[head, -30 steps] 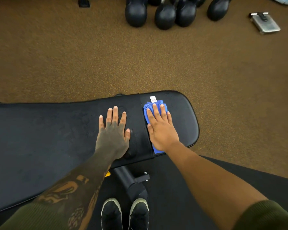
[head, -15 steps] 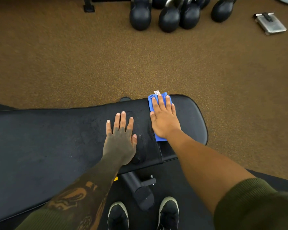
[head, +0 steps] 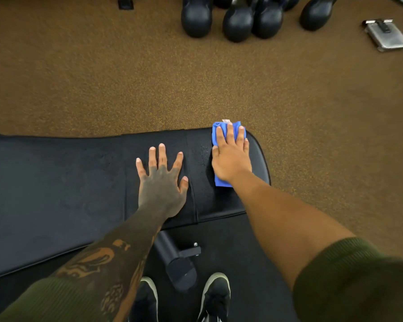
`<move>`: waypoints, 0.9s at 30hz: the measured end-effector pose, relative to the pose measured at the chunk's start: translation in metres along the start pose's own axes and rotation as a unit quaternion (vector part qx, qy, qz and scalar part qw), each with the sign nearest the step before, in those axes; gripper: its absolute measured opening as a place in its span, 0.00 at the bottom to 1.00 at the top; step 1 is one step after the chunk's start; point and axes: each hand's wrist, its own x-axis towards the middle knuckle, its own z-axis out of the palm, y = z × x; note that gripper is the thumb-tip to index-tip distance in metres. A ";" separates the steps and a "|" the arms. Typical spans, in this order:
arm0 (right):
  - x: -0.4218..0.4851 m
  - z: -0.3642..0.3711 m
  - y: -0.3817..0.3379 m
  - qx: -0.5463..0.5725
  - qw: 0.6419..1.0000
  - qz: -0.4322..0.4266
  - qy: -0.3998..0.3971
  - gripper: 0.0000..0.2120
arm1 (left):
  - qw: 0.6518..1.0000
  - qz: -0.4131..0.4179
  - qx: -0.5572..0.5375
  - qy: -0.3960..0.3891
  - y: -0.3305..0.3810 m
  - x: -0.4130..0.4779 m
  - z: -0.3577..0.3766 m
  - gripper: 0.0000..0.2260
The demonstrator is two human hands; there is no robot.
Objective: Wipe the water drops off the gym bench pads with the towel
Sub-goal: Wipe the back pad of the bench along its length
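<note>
A black gym bench lies across the lower half of the view, a long back pad (head: 56, 187) on the left and a short seat pad (head: 256, 159) on the right. My right hand (head: 232, 156) presses flat on a folded blue towel (head: 221, 182) at the seat pad's far edge; the towel's front end and white tag stick out past my fingertips. Small water drops (head: 204, 151) glisten just left of the towel. My left hand (head: 161, 180) rests flat with fingers spread on the back pad, near the gap between the pads.
Several black kettlebells (head: 237, 22) stand on the brown floor beyond the bench. A small grey metal device (head: 386, 36) lies at the far right. The bench's black support tube (head: 175, 259) and my two shoes (head: 216, 296) are below the pads.
My right hand has slid the towel away from me, from the middle of the seat pad to its far edge. My left hand has stayed planted on the back pad.
</note>
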 end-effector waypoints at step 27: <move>-0.049 0.001 0.063 0.040 0.996 -0.075 0.014 0.26 | 0.999 -0.041 -0.012 0.011 0.021 0.003 0.006 0.29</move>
